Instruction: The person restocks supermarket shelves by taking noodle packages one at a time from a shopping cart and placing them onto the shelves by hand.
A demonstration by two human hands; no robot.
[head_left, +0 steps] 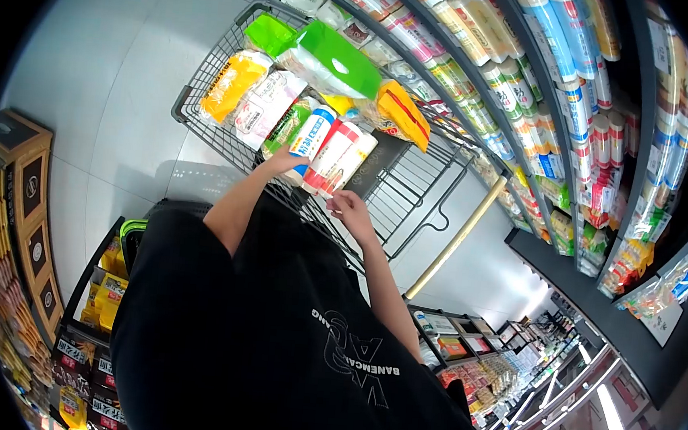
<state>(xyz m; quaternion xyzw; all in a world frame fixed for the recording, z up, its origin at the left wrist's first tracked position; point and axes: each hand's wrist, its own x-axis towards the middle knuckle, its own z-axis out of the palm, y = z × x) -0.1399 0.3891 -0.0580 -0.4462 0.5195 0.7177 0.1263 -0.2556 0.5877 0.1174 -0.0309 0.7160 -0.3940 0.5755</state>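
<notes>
A metal wire shopping cart (pixel 211 53) stands in front of me with packaged goods in it. My left hand (pixel 283 162) grips the lower end of a blue-and-white cylindrical pack of dried noodles (pixel 313 136). Right beside it lies a red-and-white noodle pack (pixel 335 156), with a paler one (pixel 360 153) alongside. My right hand (pixel 348 208) is near the lower end of the red-and-white pack, its fingers loosely bent and apart; nothing shows in it. Around these packs are a white bag (pixel 267 109), a yellow bag (pixel 237 85) and a large green package (pixel 336 59).
An orange-yellow bag (pixel 404 113) lies near the cart's yellowish handle bar (pixel 457 238). Shelves of noodle packs (pixel 585 129) line the right side. At left stand a brown display box (pixel 35 183) and a rack with yellow packs (pixel 107 297). Pale floor tiles (pixel 130 61) show beyond.
</notes>
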